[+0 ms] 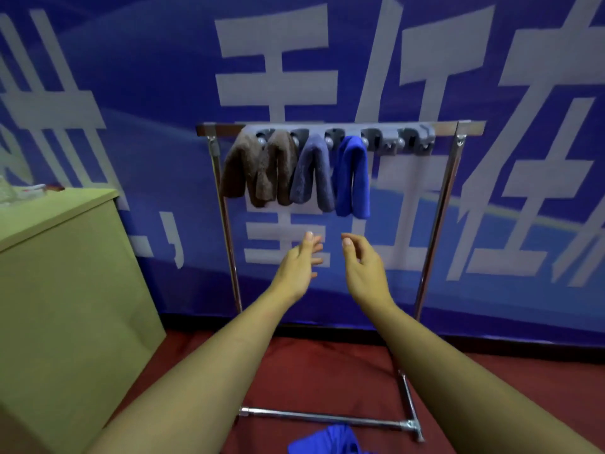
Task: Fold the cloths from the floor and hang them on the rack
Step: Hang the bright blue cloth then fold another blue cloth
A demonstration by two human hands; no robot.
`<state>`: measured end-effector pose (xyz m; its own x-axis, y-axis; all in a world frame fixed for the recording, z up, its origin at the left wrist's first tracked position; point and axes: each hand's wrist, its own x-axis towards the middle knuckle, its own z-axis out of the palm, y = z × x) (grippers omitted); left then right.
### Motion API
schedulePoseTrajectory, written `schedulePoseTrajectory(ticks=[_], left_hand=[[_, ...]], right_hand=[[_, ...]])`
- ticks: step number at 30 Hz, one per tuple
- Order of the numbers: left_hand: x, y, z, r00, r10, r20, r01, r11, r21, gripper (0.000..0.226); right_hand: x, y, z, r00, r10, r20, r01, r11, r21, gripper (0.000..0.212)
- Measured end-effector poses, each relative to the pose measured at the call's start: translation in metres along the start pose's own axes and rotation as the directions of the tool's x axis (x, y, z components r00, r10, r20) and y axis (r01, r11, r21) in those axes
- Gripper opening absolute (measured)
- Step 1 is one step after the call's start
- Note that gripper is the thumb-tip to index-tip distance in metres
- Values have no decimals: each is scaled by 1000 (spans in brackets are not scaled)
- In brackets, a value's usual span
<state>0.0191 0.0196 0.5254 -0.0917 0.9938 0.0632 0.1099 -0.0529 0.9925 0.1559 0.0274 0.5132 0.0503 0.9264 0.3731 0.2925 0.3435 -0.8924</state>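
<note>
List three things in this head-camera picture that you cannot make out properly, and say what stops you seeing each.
- Blue cloth on the floor: head view, cut off by the bottom edge; its full shape is unknown.
- Items on the green cabinet: head view, small, blurred, cut by the left edge.
- Rack lower right post and base: head view, partly hidden behind the right forearm, below the right hand.

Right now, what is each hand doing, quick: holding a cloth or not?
Left hand: open, fingers straight, holding nothing.
Right hand: open, fingers loosely curled, holding nothing.
</note>
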Motion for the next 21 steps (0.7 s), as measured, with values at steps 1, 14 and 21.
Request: schedulePoseTrajectory(ticks=[1,14,21], left_hand=[[-7,-15,-3,1000,-24,-1,24,1000,0,57],[-69,-230,6,927,-373,28,373,928,-6,56],[-65,-349,2,827,-561,-13,561,828,-1,56]], right_hand=[[-13,12,6,999,22,24,-21,1000,-16,30],[-139,194,49,917,330,223,-274,930,-246,27],[-177,301,86,803,522,286,-432,842,-324,27]])
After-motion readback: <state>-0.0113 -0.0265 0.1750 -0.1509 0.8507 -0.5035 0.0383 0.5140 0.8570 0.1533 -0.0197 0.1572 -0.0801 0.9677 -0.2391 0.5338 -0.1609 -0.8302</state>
